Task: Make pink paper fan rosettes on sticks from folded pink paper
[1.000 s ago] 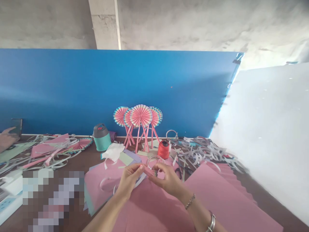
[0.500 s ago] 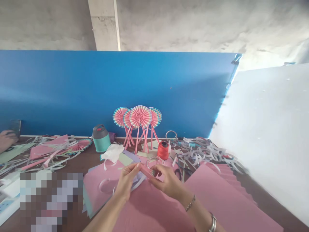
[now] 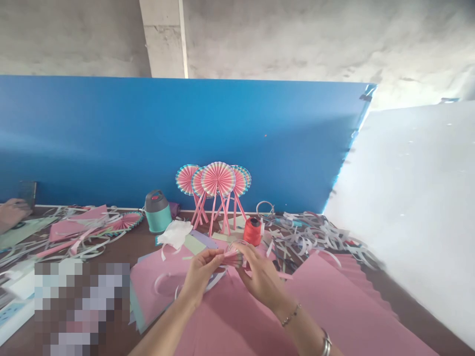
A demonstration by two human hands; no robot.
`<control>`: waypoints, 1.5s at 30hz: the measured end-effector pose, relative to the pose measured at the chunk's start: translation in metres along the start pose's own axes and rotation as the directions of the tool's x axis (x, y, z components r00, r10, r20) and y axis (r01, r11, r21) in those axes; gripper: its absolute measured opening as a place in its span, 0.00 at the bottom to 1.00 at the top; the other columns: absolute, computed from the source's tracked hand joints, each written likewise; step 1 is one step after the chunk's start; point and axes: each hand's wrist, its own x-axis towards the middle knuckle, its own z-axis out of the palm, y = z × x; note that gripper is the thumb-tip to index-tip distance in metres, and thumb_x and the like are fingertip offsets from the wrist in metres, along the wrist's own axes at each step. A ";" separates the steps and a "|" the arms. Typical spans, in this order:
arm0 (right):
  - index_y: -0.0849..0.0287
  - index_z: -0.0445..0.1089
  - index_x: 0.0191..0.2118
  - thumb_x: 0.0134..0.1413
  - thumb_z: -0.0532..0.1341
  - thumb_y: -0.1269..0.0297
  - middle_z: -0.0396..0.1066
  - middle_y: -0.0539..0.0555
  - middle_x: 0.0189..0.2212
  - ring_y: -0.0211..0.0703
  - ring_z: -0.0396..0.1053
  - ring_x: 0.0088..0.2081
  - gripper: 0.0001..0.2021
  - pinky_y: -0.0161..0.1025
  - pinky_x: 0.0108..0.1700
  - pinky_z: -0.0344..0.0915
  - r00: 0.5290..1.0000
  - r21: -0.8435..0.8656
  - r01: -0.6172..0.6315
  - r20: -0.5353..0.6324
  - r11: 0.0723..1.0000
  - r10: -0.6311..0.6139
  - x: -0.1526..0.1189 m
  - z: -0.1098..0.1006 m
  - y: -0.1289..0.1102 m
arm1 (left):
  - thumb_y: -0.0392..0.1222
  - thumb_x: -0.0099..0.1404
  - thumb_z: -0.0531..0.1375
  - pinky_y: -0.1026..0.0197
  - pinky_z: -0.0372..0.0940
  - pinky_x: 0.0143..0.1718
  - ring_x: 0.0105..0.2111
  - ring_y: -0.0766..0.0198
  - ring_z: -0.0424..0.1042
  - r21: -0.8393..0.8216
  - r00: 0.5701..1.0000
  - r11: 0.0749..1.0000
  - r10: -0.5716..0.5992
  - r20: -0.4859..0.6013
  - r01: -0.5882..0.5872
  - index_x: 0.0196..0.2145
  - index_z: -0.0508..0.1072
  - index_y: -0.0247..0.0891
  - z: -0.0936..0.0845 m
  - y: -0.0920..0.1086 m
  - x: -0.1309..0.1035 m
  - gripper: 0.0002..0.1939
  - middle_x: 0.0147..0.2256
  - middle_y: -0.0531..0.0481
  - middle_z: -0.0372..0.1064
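Between my two hands is a small pink pleated paper fan (image 3: pixel 233 258), its folds slightly spread toward the right end. My left hand (image 3: pixel 202 274) pinches its left end between thumb and fingers. On the right end, my right hand (image 3: pixel 261 278) has its thumb below and its fingers above, curled about the pleats. Pink paper sheets (image 3: pixel 237 316) lie under both wrists. A spool of red thread (image 3: pixel 252 232) stands just beyond my right hand. Finished pink round fans (image 3: pixel 218 179) on crossed pink sticks stand farther back.
A teal jug with a grey lid (image 3: pixel 158 212) and a crumpled white tissue (image 3: pixel 176 233) are at back left. Paper strips (image 3: pixel 315 232) are heaped at right, before a blue partition (image 3: pixel 222 118). Another person's hand (image 3: pixel 14 213) shows at far left.
The pleated paper has opened out from a narrow folded strip into a wider fan shape. My right hand's fingers have shifted up over its end. The view has moved slightly.
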 end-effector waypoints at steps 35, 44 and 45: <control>0.58 0.67 0.47 0.60 0.49 0.67 0.73 0.57 0.31 0.46 0.69 0.33 0.14 0.40 0.35 0.57 0.995 -0.177 0.073 0.084 0.982 -0.059 -0.001 0.014 -0.002 | 0.42 0.62 0.58 0.64 0.66 0.44 0.39 0.65 0.72 -0.579 0.993 0.815 -0.047 -0.108 -0.024 0.30 0.73 0.37 -0.010 -0.004 0.013 0.07 0.34 0.50 0.74; 0.57 0.71 0.33 0.58 0.51 0.69 0.72 0.53 0.34 0.43 0.66 0.40 0.12 0.39 0.42 0.57 0.998 -0.169 -0.051 0.031 0.984 0.057 0.001 0.015 0.027 | 0.35 0.67 0.49 0.63 0.71 0.34 0.20 0.73 0.65 -0.736 0.978 0.670 -0.072 -0.196 -0.098 0.24 0.65 0.34 -0.034 0.016 0.020 0.14 0.19 0.57 0.58; 0.57 0.71 0.34 0.55 0.52 0.71 0.72 0.54 0.37 0.44 0.65 0.42 0.10 0.41 0.44 0.56 0.998 -0.217 -0.060 0.019 0.974 0.066 0.002 0.018 0.031 | 0.35 0.66 0.50 0.65 0.70 0.31 0.18 0.74 0.63 -0.743 0.987 0.667 -0.083 -0.141 -0.050 0.25 0.65 0.34 -0.033 0.016 0.019 0.12 0.19 0.58 0.57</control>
